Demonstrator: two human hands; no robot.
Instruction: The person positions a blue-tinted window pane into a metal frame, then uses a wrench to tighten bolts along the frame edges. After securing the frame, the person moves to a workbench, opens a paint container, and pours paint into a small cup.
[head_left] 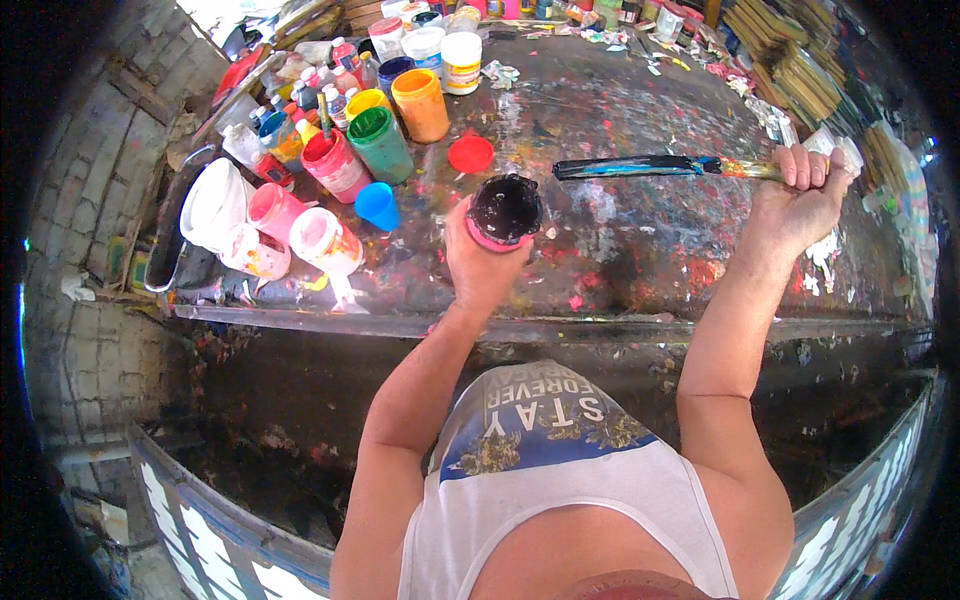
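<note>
My left hand (481, 262) is wrapped round a pink tub (492, 243) whose inside and rim are coated with black paint. Out to the right, my right hand (806, 195) is closed on one end of a long, flat, paint-caked stick (630, 168). It points left, roughly level, its far half black with a blue streak and the part near my fingers yellowish and red. The stick's tip is a little to the right of the tub's rim and apart from it. Left of the tub lie a red lid (471, 154) and a small blue cup (377, 206).
Open paint pots crowd the table's left side, among them a green one (379, 145), an orange one (420, 105) and a white bucket (214, 204). Stacked wooden frames (790, 85) stand at the far right. The paint-stained table (620, 270) ends in a straight front edge near me.
</note>
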